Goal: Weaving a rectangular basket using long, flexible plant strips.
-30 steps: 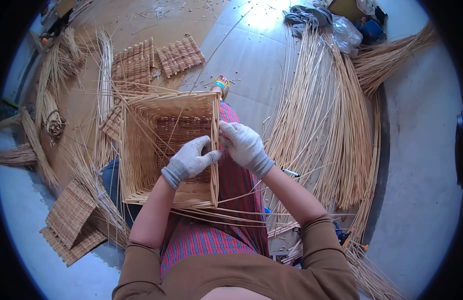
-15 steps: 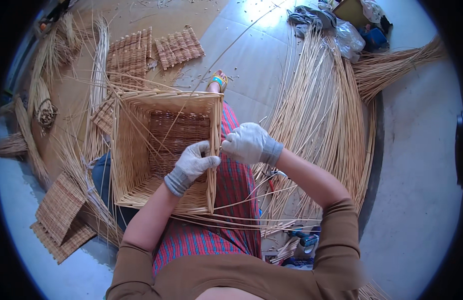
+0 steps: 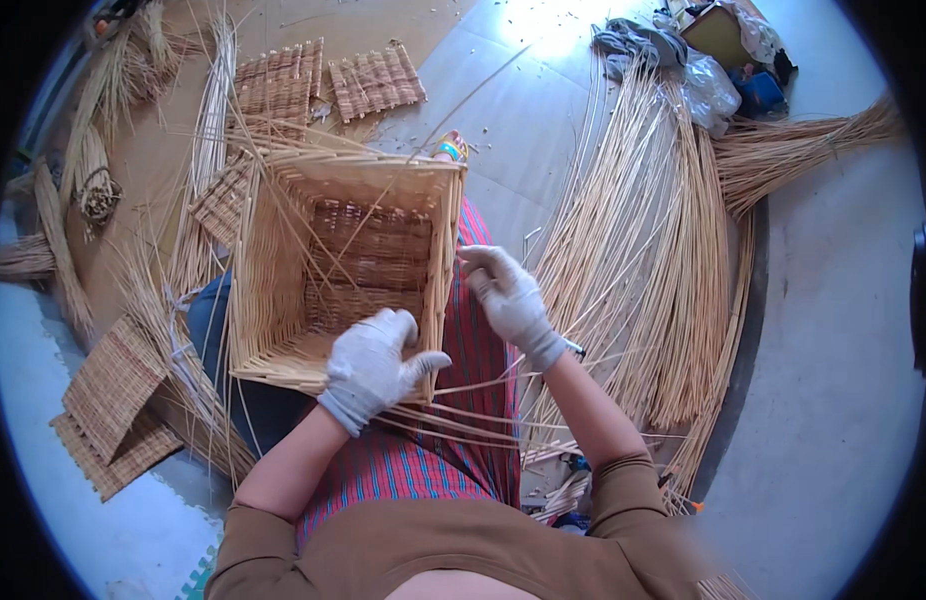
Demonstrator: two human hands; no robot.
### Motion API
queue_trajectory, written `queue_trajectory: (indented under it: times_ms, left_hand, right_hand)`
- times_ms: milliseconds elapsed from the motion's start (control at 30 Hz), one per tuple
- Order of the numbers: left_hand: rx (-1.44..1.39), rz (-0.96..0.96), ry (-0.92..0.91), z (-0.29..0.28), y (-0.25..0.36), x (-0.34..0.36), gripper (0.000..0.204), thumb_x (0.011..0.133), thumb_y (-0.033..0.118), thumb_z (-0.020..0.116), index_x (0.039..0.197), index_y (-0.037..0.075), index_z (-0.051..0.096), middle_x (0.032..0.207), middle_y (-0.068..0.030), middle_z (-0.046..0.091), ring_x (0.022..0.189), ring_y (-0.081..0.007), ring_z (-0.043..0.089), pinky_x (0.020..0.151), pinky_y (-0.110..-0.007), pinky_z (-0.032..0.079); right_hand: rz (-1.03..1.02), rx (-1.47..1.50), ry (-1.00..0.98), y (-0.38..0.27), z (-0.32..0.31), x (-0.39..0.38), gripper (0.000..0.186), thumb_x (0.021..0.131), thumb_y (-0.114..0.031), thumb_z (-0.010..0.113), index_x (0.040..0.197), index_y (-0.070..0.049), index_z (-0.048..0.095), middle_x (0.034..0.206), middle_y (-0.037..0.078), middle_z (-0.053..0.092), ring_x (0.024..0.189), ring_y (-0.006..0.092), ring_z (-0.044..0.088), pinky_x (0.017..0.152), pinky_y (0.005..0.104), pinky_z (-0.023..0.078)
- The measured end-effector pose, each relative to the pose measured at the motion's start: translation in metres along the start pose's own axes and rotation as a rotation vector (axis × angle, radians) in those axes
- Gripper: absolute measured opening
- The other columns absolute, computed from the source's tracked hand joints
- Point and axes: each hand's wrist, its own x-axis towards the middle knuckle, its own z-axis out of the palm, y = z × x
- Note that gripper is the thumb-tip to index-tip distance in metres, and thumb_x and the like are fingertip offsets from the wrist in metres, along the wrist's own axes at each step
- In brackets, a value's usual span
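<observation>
A square wicker basket [image 3: 245, 290] rests on my lap, its open top toward me and its darker woven bottom visible inside. My left hand [image 3: 371, 365], in a pale glove, is at its near right corner. The fingers curl inside the basket and the thumb lies out across the rim, gripping it. My right hand [image 3: 508, 305], gloved too, is just outside the right wall. Its fingers are bent and apart, the fingertips at the wall, with nothing visible in them. Loose canes stick out from the rim and cross the opening.
Long pale canes [image 3: 673, 300] lie spread on the right, with a tied bundle [image 3: 803, 150] beyond. Woven panels [image 3: 378, 82] lie at the far left, others [image 3: 113, 385] at the near left. Cane bundles [image 3: 93, 190] line the left side. Plastic bags [image 3: 708, 90] sit at the back right.
My right hand has opened from a closed fist and drawn slightly right of the rim. My left hand has slid nearer along the rim, thumb extended. The basket has shifted slightly away and right.
</observation>
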Motion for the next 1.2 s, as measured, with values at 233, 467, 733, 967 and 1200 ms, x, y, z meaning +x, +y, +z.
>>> queue_trajectory:
  times_ms: [233,467,733,967,1200]
  left_hand:
    - [-0.213,-0.025,-0.157,0.007,-0.001,0.009,0.058,0.092,0.056,0.066,0.1,-0.001,0.063,0.099,-0.0233,0.063,0.096,-0.0426,0.063,0.084,-0.049,0.051]
    - [-0.496,-0.069,-0.242,0.011,-0.013,0.029,0.04,0.092,0.034,0.073,0.111,-0.001,0.064,0.094,-0.0142,0.065,0.086,-0.0273,0.064,0.082,-0.039,0.053]
    - [-1.163,-0.319,-0.299,0.033,-0.022,0.025,0.023,0.092,0.016,0.078,0.102,0.002,0.064,0.092,0.0028,0.061,0.084,-0.0071,0.055,0.077,-0.027,0.05]
    - [-0.434,-0.098,-0.063,0.01,-0.002,0.009,0.049,0.09,0.048,0.078,0.084,0.004,0.056,0.074,-0.0071,0.051,0.067,-0.0178,0.05,0.064,-0.034,0.046]
    - [0.234,0.048,0.001,0.027,0.016,-0.034,0.052,0.087,0.057,0.067,0.08,0.006,0.063,0.08,-0.0152,0.064,0.081,-0.0344,0.065,0.076,-0.048,0.049]
  right_hand:
    - [-0.443,-0.433,-0.046,-0.003,0.008,-0.014,0.038,0.091,-0.013,0.072,0.128,-0.003,0.065,0.104,0.014,0.072,0.095,0.0327,0.071,0.085,0.0393,0.056]
    - [-0.777,-0.756,-0.382,-0.006,-0.011,0.019,0.022,0.086,-0.036,0.073,0.087,-0.016,0.065,0.081,0.006,0.062,0.075,0.0314,0.064,0.068,0.0442,0.052]
    - [-0.695,-0.885,-0.593,-0.024,-0.015,0.011,0.016,0.086,-0.028,0.07,0.083,-0.014,0.064,0.078,0.008,0.062,0.077,0.0314,0.067,0.068,0.0456,0.054]
    - [-0.119,-0.351,0.178,-0.018,-0.003,0.039,0.021,0.099,-0.029,0.068,0.096,-0.009,0.068,0.077,0.009,0.065,0.067,0.0182,0.064,0.064,0.0335,0.053]
    - [-0.008,-0.686,0.037,-0.042,0.051,-0.003,0.053,0.089,-0.054,0.072,0.107,-0.005,0.066,0.086,0.021,0.072,0.083,0.0425,0.07,0.075,0.0484,0.056]
